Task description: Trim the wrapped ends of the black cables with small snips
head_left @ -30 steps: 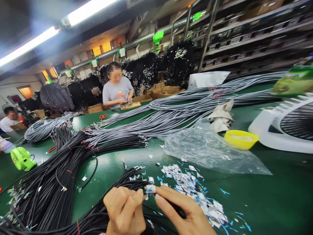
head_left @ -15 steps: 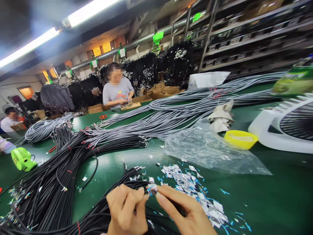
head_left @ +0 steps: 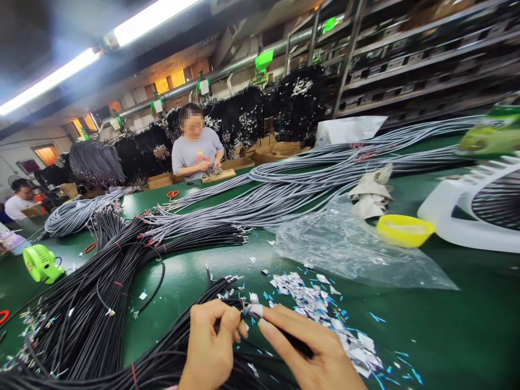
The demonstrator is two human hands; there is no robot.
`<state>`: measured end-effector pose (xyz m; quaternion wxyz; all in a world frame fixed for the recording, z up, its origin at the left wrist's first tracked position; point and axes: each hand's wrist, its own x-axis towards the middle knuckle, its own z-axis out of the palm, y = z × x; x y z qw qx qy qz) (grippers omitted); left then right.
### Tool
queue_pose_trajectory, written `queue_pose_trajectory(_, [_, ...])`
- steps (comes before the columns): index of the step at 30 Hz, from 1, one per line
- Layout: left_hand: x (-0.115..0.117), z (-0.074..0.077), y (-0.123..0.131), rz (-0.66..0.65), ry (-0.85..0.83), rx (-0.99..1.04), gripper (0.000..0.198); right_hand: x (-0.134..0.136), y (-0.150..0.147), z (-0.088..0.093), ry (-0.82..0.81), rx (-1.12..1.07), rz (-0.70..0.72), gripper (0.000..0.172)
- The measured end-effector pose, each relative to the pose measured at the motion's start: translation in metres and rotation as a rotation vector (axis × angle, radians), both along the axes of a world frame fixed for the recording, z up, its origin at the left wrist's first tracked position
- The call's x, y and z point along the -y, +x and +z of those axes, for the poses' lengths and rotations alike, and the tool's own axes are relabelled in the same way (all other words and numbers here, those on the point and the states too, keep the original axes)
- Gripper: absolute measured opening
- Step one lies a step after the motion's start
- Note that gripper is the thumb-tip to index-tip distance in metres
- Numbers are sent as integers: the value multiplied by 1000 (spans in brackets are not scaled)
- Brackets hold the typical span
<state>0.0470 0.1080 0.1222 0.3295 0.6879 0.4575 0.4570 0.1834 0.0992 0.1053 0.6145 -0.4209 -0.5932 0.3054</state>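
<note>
My right hand (head_left: 311, 344) pinches a black cable between thumb and fingers, with a white foil piece (head_left: 255, 310) at the cable's stripped end by the fingertips. Close on its left, my left hand (head_left: 213, 336) is closed, fingers curled, beside that end; whatever its fingertips hold is too small and hidden to name. Under and behind both hands runs a bundle of black cables (head_left: 170, 336) with stripped ends. To the right of the fingers lies a pile of foil scraps (head_left: 303, 292) mixed with short blue strands (head_left: 377, 317).
Grey cables (head_left: 260, 203) stretch across the green table (head_left: 459, 330), beside a bigger black cable bundle (head_left: 97, 292). Further right are a clear plastic bag (head_left: 345, 252), a yellow bowl (head_left: 406, 232) and a white fan (head_left: 447, 216). A green fan (head_left: 38, 262) stands left. A person (head_left: 197, 143) works opposite.
My left hand has turned and its fingers have curled in more, drawing slightly off the cable end. The blue strand at its fingertips no longer shows clearly. My right hand keeps its grip.
</note>
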Motion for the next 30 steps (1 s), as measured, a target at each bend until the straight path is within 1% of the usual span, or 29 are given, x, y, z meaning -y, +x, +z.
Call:
queue_pose_trajectory(3, [-3,1,0,-89,-210,153,57,-2,2,-2,1,28,-1,27])
queue_pose_trajectory(5, [-3,2,1,-58,-244,186,55,-4,3,-4,-5,50,-48,28])
queue_pose_trajectory(8, [-1,2,3,66,-138,144,42,-5,6,-6,2,66,-110,27])
queue_pose_trajectory(11, [2,-1,4,131,-11,81,30,-4,6,-5,4,42,-92,22])
queue_pose_trajectory(16, [4,-2,4,98,162,-44,23,0,5,-2,-18,-10,-89,16])
queue_pose_trajectory(19, [4,-1,5,113,211,-72,23,0,5,-4,-24,-18,-55,11])
queue_pose_trajectory(22, [4,-2,7,149,235,-89,25,-1,3,-5,47,-31,-66,8])
queue_pose_trajectory(24, [4,-2,8,154,280,-111,23,-2,2,-5,82,-31,-77,7])
queue_pose_trajectory(25, [4,-3,8,148,309,-123,22,-2,3,-5,69,-30,-69,7])
queue_pose_trajectory(27, [3,-3,7,121,356,-136,18,-5,4,-5,-12,-37,-45,13])
queue_pose_trajectory(30, [2,-2,5,74,329,-128,14,-9,8,-4,-110,-40,-10,23])
